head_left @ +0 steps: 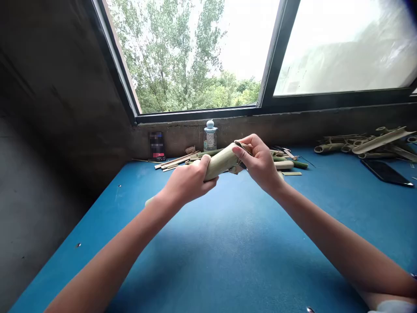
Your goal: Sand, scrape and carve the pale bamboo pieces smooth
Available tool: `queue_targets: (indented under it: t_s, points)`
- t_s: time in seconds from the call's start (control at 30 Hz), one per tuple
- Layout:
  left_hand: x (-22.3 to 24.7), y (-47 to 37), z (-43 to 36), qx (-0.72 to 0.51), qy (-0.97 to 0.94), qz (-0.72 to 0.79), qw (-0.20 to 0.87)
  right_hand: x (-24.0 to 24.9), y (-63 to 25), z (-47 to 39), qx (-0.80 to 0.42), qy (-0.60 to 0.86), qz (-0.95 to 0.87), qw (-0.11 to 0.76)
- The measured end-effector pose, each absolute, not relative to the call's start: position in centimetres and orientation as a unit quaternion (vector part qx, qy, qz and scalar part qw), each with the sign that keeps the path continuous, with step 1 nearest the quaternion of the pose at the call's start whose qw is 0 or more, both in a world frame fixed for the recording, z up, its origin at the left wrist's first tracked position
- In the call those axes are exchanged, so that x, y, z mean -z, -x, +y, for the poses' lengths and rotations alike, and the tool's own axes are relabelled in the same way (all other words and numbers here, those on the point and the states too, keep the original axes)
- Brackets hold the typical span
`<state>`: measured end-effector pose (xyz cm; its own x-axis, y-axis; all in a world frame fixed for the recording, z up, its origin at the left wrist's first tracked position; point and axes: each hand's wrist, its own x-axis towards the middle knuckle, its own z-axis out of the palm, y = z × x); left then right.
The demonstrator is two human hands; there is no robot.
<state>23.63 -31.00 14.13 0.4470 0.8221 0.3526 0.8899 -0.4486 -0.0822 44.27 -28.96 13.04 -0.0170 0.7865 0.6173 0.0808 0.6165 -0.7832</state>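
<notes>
A pale green bamboo piece (222,163) is held up at a slant above the blue table, its right end higher. My left hand (190,179) is closed around its middle, thumb on top; a pale tip shows behind my left wrist. At the upper end, my right hand (260,160) is closed, thumb and fingers pressed against the bamboo. A dark edge or strip shows by the right thumb; I cannot make out what it is. Behind the hands lie thin bamboo strips (177,161) and a short green bamboo stick (299,165).
A lidded jar (210,138) and a propped phone (157,145) stand by the wall under the window. Bamboo offcuts (374,141) are heaped at the right, with a black phone (386,171) lying before them. The blue table (208,261) spreads beneath my arms.
</notes>
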Motion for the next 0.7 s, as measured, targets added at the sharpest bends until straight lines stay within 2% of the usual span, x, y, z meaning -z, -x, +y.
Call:
queue_targets:
  t_s: [0.13, 0.23, 0.33, 0.4, 0.47, 0.57, 0.63, 0.7]
  points:
    - [-17.1, -22.7, -32.4, 0.107, 0.867, -0.484, 0.059, -13.5, -44.2, -30.3, -0.208, 0.298, -0.671, 0.646]
    - [-18.6, -21.9, -33.3, 0.104, 0.876, -0.470, -0.040, -14.0, -44.2, -31.4, -0.132, 0.283, -0.675, 0.669]
    - [-19.7, -20.9, -33.7, 0.091, 0.877, -0.438, -0.177, -14.0, -43.8, -32.1, -0.125, 0.282, -0.671, 0.674]
    - [-20.0, -20.4, -33.6, 0.068, 0.874, -0.430, -0.217, -13.7, -43.5, -32.2, -0.144, 0.281, -0.687, 0.655]
    - [-19.4, -20.5, -33.1, 0.053, 0.867, -0.467, -0.164, -13.4, -43.2, -31.7, -0.183, 0.288, -0.705, 0.621]
    - [-16.0, -22.3, -31.7, 0.094, 0.822, -0.558, 0.070, -12.6, -43.4, -29.6, -0.246, 0.340, -0.672, 0.611]
    - [-12.3, -23.9, -30.4, 0.149, 0.794, -0.550, 0.213, -11.9, -44.2, -27.6, -0.260, 0.405, -0.612, 0.628]
    - [-8.5, -25.0, -29.4, 0.157, 0.807, -0.506, 0.259, -11.3, -45.3, -25.7, -0.261, 0.463, -0.564, 0.632]
